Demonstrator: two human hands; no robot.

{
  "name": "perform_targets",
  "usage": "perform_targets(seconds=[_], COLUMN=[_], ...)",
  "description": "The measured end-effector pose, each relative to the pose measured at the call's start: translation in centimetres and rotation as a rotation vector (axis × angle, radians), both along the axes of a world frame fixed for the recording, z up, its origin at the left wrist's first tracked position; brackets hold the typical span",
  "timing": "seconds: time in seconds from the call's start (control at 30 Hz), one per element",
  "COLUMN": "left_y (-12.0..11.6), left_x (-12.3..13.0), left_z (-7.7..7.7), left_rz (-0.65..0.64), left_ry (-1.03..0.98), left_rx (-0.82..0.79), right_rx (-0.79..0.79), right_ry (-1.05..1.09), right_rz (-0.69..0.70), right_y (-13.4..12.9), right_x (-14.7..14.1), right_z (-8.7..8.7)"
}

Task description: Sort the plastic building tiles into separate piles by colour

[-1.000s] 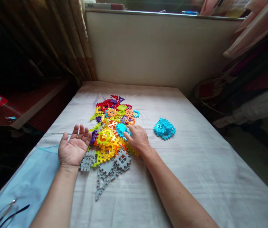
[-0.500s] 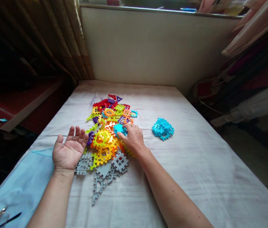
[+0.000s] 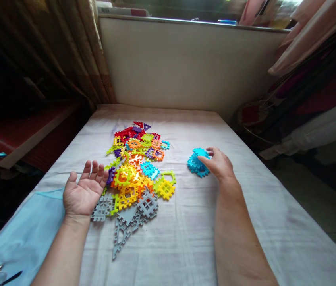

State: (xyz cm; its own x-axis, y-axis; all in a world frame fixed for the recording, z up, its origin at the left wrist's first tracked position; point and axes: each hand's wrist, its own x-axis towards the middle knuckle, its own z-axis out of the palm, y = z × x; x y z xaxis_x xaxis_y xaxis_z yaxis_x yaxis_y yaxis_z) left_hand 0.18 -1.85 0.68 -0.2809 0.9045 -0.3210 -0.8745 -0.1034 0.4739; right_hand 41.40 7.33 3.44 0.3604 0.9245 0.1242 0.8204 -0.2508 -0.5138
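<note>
My right hand (image 3: pixel 220 163) is over a small pile of blue interlocking plastic tiles (image 3: pixel 197 169) on the right. Its thumb and fingers pinch the edge of a solid blue building tile (image 3: pixel 200 152) at the top of that pile. To the left, my left hand (image 3: pixel 84 190) is palm up, fingers spread, with nothing in it. Beside it spreads a heap of mixed tiles. In the heap I see grey tiles (image 3: pixel 148 203), a yellow tile (image 3: pixel 166 189), red tiles (image 3: pixel 128 133) and a blue window tile (image 3: pixel 150 170).
The tiles lie on a bed-like surface with a pale sheet (image 3: pixel 182 242). A light blue cloth (image 3: pixel 31 222) and glasses (image 3: pixel 10 277) are at the lower left. Behind are a wall (image 3: pixel 186 67) and a curtain (image 3: pixel 96 59); clothes (image 3: pixel 313 91) hang on the right.
My right hand has moved from the mixed heap rightward to the blue pile, carrying a blue tile. A blue window tile and a yellow tile are now uncovered. My left hand is nearly still.
</note>
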Motion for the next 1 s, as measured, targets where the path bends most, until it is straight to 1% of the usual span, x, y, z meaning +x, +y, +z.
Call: perform_targets(seconds=[0.1, 0.17, 0.27, 0.33, 0.37, 0.43, 0.5, 0.6, 0.7, 0.83, 1.0], left_y=[0.0, 0.1, 0.1, 0.1, 0.1, 0.1, 0.1, 0.1, 0.1, 0.1, 0.1], left_x=[-0.2, -0.2, -0.2, 0.0, 0.0, 0.1, 0.2, 0.2, 0.2, 0.3, 0.5], left_z=[-0.3, -0.5, -0.5, -0.4, -0.3, -0.1, 0.0, 0.1, 0.2, 0.4, 0.5], left_rz=[0.001, -0.007, 0.0, 0.018, 0.026, 0.033, 0.035, 0.031, 0.023, 0.019, 0.029], left_ry=[0.0, 0.004, 0.019, 0.025, 0.027, 0.027, 0.022, 0.002, -0.001, -0.003, -0.011], left_rx=[0.014, 0.029, 0.03, 0.015, 0.008, -0.001, -0.002, -0.004, -0.004, -0.011, -0.004], right_rx=[-0.008, -0.023, -0.022, 0.029, 0.064, 0.111, 0.082, -0.012, -0.079, -0.121, -0.116], right_ry=[-0.022, -0.037, -0.061, -0.082, -0.085, -0.069, -0.037, -0.038, -0.071, -0.119, -0.115], right_rz=[-0.003, -0.005, -0.006, 0.032, 0.079, 0.225, 0.4, 0.597, 0.697, 0.746, 0.719], right_y=[0.0, -0.1, -0.3, -0.5, -0.6, -0.9, -1.4, -2.4, -3.3, -3.9, -3.9], right_x=[0.2, 0.1, -0.6, -1.9, -2.8, -5.2, -7.9, -11.5, -13.9, -15.3, -15.8], right_z=[-0.5, -0.4, 0.4, 1.2, 1.5, 2.0, 2.1, 1.5, 0.7, -0.4, -1.2])
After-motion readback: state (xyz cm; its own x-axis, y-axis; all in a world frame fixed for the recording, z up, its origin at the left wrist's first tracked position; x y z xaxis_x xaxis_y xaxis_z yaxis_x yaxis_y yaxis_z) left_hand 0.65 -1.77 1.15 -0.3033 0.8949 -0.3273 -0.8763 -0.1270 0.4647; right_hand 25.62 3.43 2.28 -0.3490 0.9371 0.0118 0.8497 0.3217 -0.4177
